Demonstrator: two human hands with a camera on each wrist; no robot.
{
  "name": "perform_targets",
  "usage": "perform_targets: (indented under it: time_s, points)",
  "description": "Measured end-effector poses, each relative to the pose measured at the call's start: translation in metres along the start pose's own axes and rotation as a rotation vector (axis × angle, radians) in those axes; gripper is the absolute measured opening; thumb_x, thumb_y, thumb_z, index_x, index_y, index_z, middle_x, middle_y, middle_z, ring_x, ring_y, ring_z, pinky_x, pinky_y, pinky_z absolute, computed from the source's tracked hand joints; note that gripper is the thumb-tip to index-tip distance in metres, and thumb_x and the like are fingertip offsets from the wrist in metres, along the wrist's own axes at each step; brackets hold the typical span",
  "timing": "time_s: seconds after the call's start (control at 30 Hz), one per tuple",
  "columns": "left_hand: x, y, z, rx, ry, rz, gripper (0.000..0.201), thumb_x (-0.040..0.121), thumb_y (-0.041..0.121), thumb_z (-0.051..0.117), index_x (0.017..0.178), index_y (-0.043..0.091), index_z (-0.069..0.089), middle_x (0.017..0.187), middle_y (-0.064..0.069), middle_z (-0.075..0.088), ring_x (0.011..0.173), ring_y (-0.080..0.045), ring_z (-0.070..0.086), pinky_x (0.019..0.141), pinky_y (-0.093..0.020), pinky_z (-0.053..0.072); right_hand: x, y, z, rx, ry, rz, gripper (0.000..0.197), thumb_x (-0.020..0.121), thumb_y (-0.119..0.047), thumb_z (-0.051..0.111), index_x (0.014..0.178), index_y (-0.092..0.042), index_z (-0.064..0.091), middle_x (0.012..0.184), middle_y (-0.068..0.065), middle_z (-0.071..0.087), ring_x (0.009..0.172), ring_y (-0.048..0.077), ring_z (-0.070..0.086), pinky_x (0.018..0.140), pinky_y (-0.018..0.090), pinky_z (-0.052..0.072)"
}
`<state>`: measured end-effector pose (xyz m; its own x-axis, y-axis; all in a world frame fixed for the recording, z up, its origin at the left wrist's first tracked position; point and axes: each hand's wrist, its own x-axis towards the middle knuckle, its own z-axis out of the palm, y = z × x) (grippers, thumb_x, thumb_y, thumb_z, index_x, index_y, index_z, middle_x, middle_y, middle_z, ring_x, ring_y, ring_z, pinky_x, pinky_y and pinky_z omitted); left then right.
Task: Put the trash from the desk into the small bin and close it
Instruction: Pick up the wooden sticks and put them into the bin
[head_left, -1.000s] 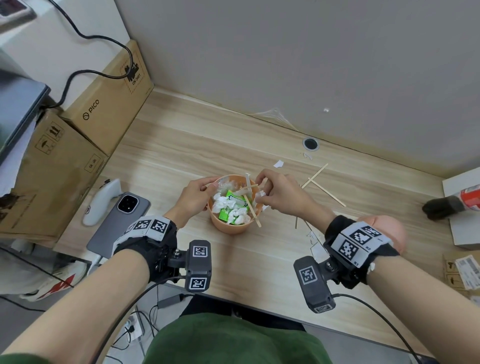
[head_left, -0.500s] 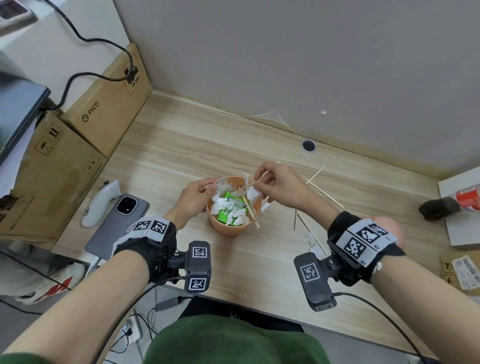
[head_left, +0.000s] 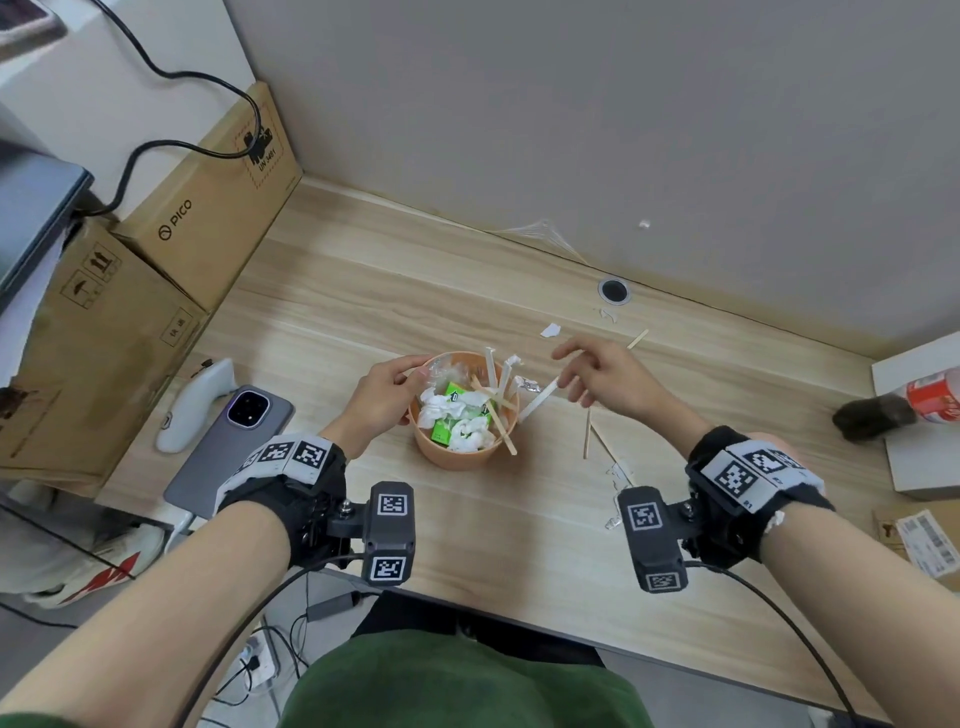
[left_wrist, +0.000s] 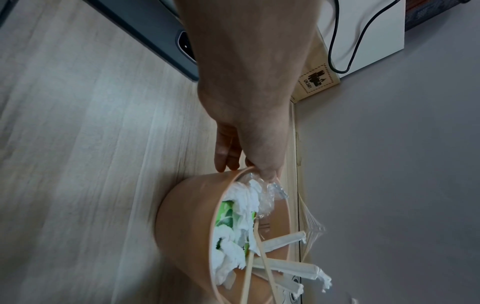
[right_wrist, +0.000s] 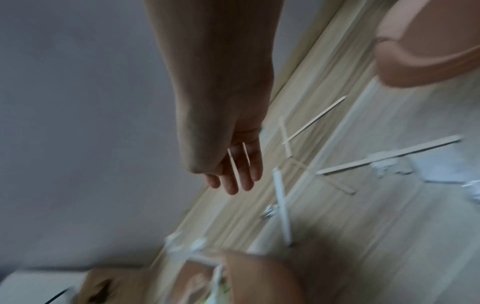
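While left hand (head_left: 384, 395) pinches the bin (head_left: 457, 457) rim (thumb inside), right hand (head_left: 602, 376) hovers, fingers loose.

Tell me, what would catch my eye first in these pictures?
Mid-desk stands a small orange bin heaped with white tissue, a green packet and wooden sticks poking over its rim. The left hand holds its near-left rim, while the right hand hovers open just right of it. More sticks and paper scraps lie on the desk beyond.
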<state>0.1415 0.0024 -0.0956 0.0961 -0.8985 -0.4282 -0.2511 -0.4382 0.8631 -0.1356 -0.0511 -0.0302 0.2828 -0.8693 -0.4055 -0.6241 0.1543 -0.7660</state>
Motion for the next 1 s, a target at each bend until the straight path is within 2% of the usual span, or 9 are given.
perform_targets:
  time_s: [0.1,0.2,0.3,0.4,0.53,0.6,0.7,0.8,1.0]
  points:
    - [-0.001,0.000,0.000,0.010,0.018,0.017,0.025,0.100,0.031,0.051,0.121,0.033,0.065,0.080,-0.002,0.064,0.071,-0.015,0.057,0.053,-0.022,0.049,-0.007,0.066,-0.013,-0.160,0.143,0.152,0.027,0.093,-0.007,0.046,0.116,-0.013,0.058,0.113,0.014,0.062,0.094,0.025,0.060,0.084,0.042,0.050]
    - [-0.001,0.000,0.002,0.000,0.032,0.022,0.025,0.100,0.030,0.052,0.120,0.031,0.065,0.075,0.001,0.062,0.069,-0.015,0.056,0.056,-0.025,0.050,-0.031,0.126,-0.012,-0.326,0.066,0.367,0.064,0.083,-0.026,0.070,0.138,-0.010,0.041,0.138,0.018,0.046,0.123,0.031,0.049,0.097,0.038,0.042]
    - [-0.001,0.001,0.002,-0.003,0.029,0.015,0.023,0.100,0.030,0.052,0.118,0.032,0.066,0.076,0.003,0.064,0.071,-0.016,0.058,0.061,-0.030,0.051,-0.054,0.159,0.005,-0.440,-0.024,0.551,0.094,0.066,-0.046,0.081,0.142,-0.019,0.032,0.140,0.017,0.035,0.132,0.033,0.036,0.105,0.038,0.035]
    - [-0.001,0.001,0.002,0.011,0.024,0.014,0.022,0.100,0.029,0.051,0.116,0.035,0.066,0.077,0.003,0.064,0.071,-0.016,0.057,0.061,-0.030,0.051,-0.065,0.166,0.021,-0.396,0.049,0.481,0.087,0.065,-0.029,0.084,0.135,-0.015,0.035,0.129,0.018,0.035,0.126,0.035,0.036,0.106,0.041,0.034]
    - [0.000,0.000,0.002,0.017,0.017,0.004,0.022,0.100,0.030,0.051,0.113,0.039,0.065,0.067,0.010,0.062,0.073,-0.017,0.058,0.067,-0.036,0.052,-0.060,0.163,0.032,-0.350,0.081,0.337,0.074,0.071,-0.005,0.074,0.133,-0.013,0.035,0.111,0.008,0.034,0.110,0.035,0.050,0.095,0.043,0.044]
    - [-0.001,0.000,0.002,0.024,0.019,-0.003,0.022,0.100,0.030,0.050,0.112,0.042,0.065,0.057,0.018,0.060,0.074,-0.017,0.059,0.071,-0.039,0.055,-0.054,0.161,0.033,-0.370,0.099,0.317,0.066,0.077,-0.007,0.069,0.133,-0.014,0.036,0.115,0.011,0.042,0.109,0.033,0.053,0.092,0.044,0.046]
    - [-0.003,0.002,0.002,0.032,0.022,0.000,0.022,0.100,0.031,0.050,0.109,0.045,0.065,0.060,0.017,0.061,0.075,-0.017,0.061,0.072,-0.040,0.056,-0.047,0.165,0.034,-0.373,0.127,0.322,0.052,0.080,-0.007,0.066,0.127,-0.010,0.044,0.117,0.017,0.051,0.108,0.034,0.054,0.088,0.036,0.043]
    - [-0.004,0.004,0.002,0.036,0.021,-0.005,0.023,0.099,0.032,0.051,0.104,0.049,0.065,0.070,0.006,0.061,0.076,-0.018,0.061,0.074,-0.042,0.057,-0.046,0.169,0.031,-0.296,0.217,0.357,0.034,0.082,-0.003,0.060,0.115,-0.004,0.055,0.104,0.020,0.062,0.100,0.035,0.058,0.075,0.031,0.042]
    - [-0.003,0.006,0.004,0.040,0.031,-0.020,0.024,0.099,0.033,0.051,0.103,0.051,0.066,0.071,0.007,0.063,0.077,-0.018,0.063,0.077,-0.046,0.058,-0.059,0.178,0.003,-0.205,0.357,0.376,0.009,0.084,-0.002,0.057,0.082,-0.009,0.061,0.079,0.015,0.067,0.077,0.034,0.066,0.066,0.038,0.051]
